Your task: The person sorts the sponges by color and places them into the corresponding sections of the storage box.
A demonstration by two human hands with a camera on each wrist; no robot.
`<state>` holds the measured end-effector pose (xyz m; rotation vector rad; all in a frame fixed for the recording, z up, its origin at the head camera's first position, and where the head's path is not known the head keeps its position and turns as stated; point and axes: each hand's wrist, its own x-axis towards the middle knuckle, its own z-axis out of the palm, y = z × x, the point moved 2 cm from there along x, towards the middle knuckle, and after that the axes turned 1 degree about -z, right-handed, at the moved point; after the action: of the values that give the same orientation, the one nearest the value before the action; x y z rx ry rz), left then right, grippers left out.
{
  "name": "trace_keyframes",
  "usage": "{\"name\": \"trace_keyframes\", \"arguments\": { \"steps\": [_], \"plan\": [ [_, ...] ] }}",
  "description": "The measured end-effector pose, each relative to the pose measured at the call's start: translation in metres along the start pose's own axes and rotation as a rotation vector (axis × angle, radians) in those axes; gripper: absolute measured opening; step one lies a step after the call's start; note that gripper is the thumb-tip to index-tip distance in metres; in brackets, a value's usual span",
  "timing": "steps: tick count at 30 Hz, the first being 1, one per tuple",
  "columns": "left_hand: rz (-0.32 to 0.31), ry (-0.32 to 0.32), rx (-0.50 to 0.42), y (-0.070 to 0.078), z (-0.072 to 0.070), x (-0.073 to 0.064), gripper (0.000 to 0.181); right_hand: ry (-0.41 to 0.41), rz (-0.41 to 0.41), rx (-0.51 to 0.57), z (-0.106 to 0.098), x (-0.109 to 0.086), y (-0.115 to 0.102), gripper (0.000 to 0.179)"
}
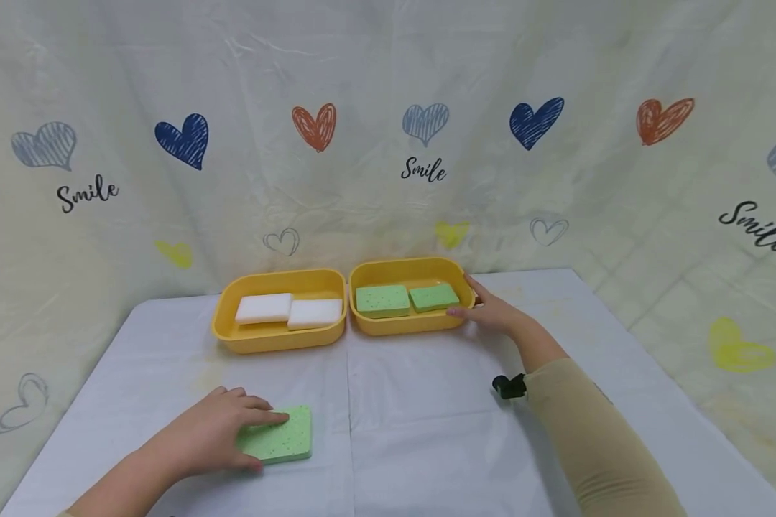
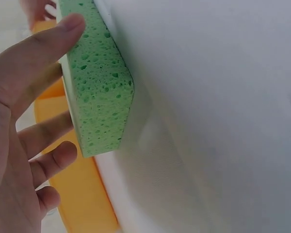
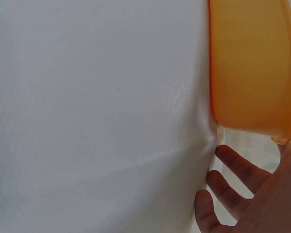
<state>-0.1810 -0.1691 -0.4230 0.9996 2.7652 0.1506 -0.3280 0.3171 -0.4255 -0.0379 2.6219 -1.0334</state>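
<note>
My left hand grips a green sponge by its left part, low over the front of the table. In the left wrist view the thumb presses one pitted edge of the sponge, and other fingers lie behind it. Loosely spread, my right hand rests at the right end of the right yellow tray, thumb at its front rim. The right wrist view shows several of its fingers extended beside the tray wall. Two green sponges lie in that tray.
The left yellow tray stands beside the right one and holds two white sponges. A white cloth covers the table. Behind hangs a pale curtain printed with hearts. A small black device sits at the right wrist.
</note>
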Motion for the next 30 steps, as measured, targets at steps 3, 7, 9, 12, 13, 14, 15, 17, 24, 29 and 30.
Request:
{"name": "trace_keyframes", "arguments": {
  "steps": [3, 7, 9, 12, 13, 14, 15, 17, 24, 29, 30],
  "plan": [
    [-0.005, 0.002, -0.015, 0.0, 0.0, -0.001, 0.064, 0.003, 0.004, -0.002, 0.001, 0.003, 0.0, 0.106],
    [-0.015, 0.013, -0.035, -0.001, -0.002, 0.0, 0.06, 0.005, 0.011, -0.006, 0.002, 0.004, -0.001, 0.106],
    [-0.009, 0.041, -0.03, -0.002, -0.003, 0.002, 0.058, 0.003, 0.012, -0.004, 0.003, 0.005, 0.0, 0.106],
    [0.001, 0.094, -0.008, -0.003, -0.004, 0.007, 0.056, 0.004, 0.016, 0.005, 0.003, 0.006, 0.002, 0.106],
    [0.002, 0.107, -0.002, -0.003, -0.005, 0.01, 0.056, 0.005, 0.016, 0.006, 0.003, 0.006, 0.002, 0.106],
    [0.003, 0.116, -0.002, -0.003, -0.006, 0.013, 0.056, 0.006, 0.014, 0.006, 0.003, 0.007, 0.003, 0.106],
    [0.0, 0.122, -0.004, -0.003, -0.008, 0.017, 0.055, 0.005, 0.011, 0.006, 0.003, 0.007, 0.003, 0.106],
    [-0.01, 0.132, -0.018, -0.002, -0.01, 0.025, 0.055, 0.004, 0.014, 0.007, 0.003, 0.008, 0.004, 0.106],
    [-0.057, 0.206, -0.072, 0.007, -0.026, 0.065, 0.058, 0.007, 0.014, 0.004, 0.002, 0.007, 0.005, 0.106],
    [-0.06, 0.243, -0.094, 0.024, -0.045, 0.101, 0.059, 0.014, 0.013, 0.008, 0.003, 0.006, 0.005, 0.106],
    [-0.053, 0.252, -0.095, 0.027, -0.048, 0.108, 0.059, 0.014, 0.012, 0.009, 0.003, 0.006, 0.005, 0.105]
  ]
}}
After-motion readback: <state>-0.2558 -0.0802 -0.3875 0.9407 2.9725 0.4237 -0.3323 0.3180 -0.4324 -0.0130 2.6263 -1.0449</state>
